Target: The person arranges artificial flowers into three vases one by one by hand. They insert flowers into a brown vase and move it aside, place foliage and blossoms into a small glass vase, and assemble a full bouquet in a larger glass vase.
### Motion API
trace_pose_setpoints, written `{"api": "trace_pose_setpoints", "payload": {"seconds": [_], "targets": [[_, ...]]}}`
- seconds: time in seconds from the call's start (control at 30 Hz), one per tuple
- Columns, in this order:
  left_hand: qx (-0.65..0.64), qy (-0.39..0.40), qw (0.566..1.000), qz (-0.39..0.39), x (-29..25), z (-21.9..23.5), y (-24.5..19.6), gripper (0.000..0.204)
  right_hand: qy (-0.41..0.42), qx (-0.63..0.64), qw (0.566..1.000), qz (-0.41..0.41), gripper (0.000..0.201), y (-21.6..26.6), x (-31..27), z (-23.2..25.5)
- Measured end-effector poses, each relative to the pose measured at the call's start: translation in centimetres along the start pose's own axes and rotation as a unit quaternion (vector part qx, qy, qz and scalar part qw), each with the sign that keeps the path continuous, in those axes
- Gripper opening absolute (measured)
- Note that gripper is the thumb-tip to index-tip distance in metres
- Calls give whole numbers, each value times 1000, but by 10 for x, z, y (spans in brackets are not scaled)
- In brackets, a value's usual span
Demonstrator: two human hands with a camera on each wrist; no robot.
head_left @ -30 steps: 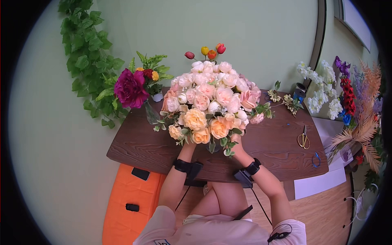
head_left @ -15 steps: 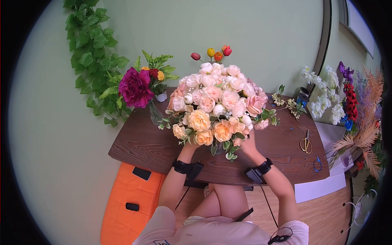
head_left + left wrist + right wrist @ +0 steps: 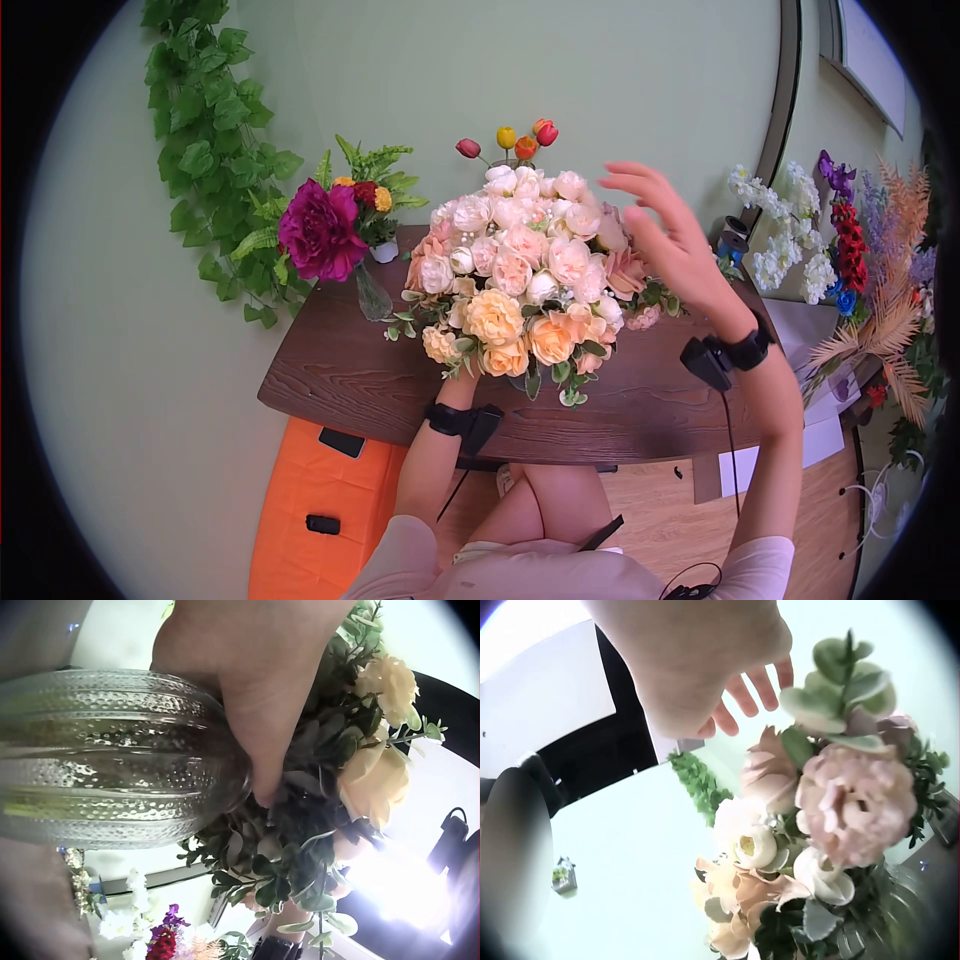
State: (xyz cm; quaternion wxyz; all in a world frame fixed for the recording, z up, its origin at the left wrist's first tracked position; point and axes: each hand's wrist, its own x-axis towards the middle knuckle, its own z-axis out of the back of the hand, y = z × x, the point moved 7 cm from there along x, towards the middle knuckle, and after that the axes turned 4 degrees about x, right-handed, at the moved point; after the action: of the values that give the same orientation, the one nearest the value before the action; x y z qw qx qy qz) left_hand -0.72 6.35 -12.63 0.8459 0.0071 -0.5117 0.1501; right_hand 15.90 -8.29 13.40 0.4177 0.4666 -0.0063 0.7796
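A large bouquet of pink, white and peach flowers (image 3: 515, 265) stands in a clear ribbed glass vase (image 3: 112, 761) on the table. My left hand (image 3: 244, 671) grips the vase near its rim, with the thumb over the glass under the leaves; its fingers are hidden there. In the head view most of this hand is covered by blossoms. My right hand (image 3: 668, 240) is raised at the bouquet's right side, fingers spread and nothing in them. In the right wrist view a pink bloom (image 3: 855, 802) and a eucalyptus sprig (image 3: 844, 686) lie just below that hand.
Left of the bouquet, a magenta flower (image 3: 322, 232) stands in a glass vase (image 3: 374, 290). Several tulips (image 3: 525, 147) show behind it. A ribbon spool (image 3: 733, 237) sits at the back right. More flower stems (image 3: 850, 250) stand beyond the table's (image 3: 330, 350) right end.
My right hand has let go from under the bouquet and risen to its upper right side, fingers spreading. My left hand stays low at the vase.
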Motion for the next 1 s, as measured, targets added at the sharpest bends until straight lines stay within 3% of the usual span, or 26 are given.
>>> {"api": "trace_pose_setpoints", "payload": {"seconds": [0.13, 0.2, 0.23, 0.3, 0.73, 0.83, 0.93, 1.0], "targets": [[-19, 10, 1000, -8, 7, -2, 3, 27, 73, -33, 997, 21, 38, -13, 24, -31], [-25, 14, 1000, -13, 11, 0, 6, 27, 159, -41, 986, -37, 40, -30, 27, -47], [-27, 15, 999, -15, 14, 1, 9, 27, 157, -41, 986, -36, 40, -31, 28, -47], [-34, 17, 999, -19, 18, 1, 12, 27, 148, 12, 982, -118, 42, -42, 25, -46], [-96, 49, 994, -20, 25, -19, 10, 29, 110, 15, 983, -148, 44, -40, 6, -53], [-110, 56, 992, -21, 27, -23, 7, 30, 111, 80, 977, -161, 50, -39, 2, -55], [-124, 64, 990, -24, 31, -27, 4, 30, 114, 62, 973, -193, 58, -49, 0, -54], [-132, 70, 988, -25, 32, -27, 2, 31, 158, 137, 933, -292, 55, -46, -3, -54]]}}
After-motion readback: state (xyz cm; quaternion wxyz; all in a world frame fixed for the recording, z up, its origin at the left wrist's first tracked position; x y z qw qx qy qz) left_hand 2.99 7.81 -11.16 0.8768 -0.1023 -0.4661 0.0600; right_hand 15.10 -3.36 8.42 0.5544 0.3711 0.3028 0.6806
